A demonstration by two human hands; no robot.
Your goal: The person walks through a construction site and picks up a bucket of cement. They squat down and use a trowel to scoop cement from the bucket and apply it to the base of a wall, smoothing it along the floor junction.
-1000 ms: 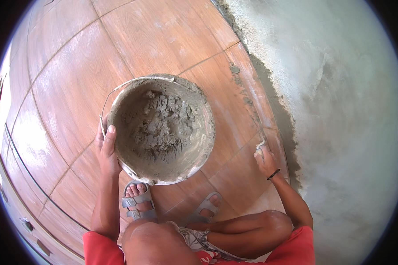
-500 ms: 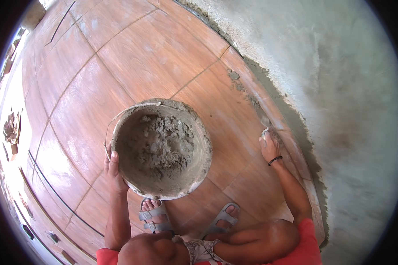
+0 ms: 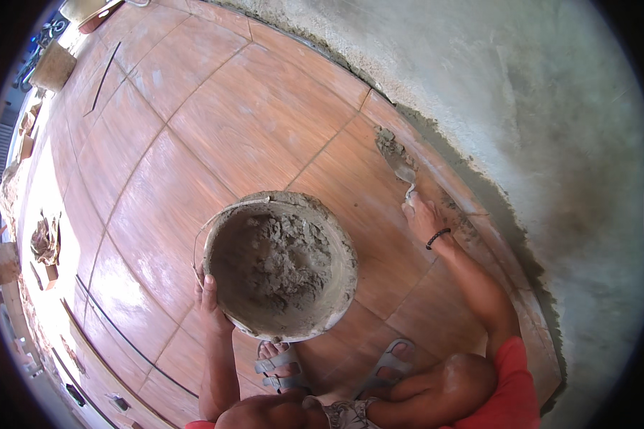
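Observation:
A round bucket [image 3: 345, 250], caked with grey mortar and fitted with a wire handle, is in front of me above my feet. Wet, lumpy mortar [image 3: 293, 250] lies inside it. My left hand [image 3: 212, 304] grips the bucket's left side, thumb up near the rim. Off to the right, my right hand [image 3: 423, 217] is closed around the handle of a small trowel [image 3: 406, 174]. Its blade points away from me, with a clump of mortar [image 3: 391, 145] on or against it; I cannot tell whether the blade touches the floor.
Wood-look tiles [image 3: 257, 107] cover the floor. A tile skirting strip [image 3: 436, 171] and a mortar-filled joint [image 3: 494, 200] run along the grey wall [image 3: 565, 143] at right. A dark thin rod [image 3: 132, 336] lies at left; a cylindrical container [image 3: 54, 68] stands far left.
My right hand and the trowel have moved left, away from the wall's foot, and the mortar clump now gathers at the blade. My left hand stays on the bucket. The whole view has shifted.

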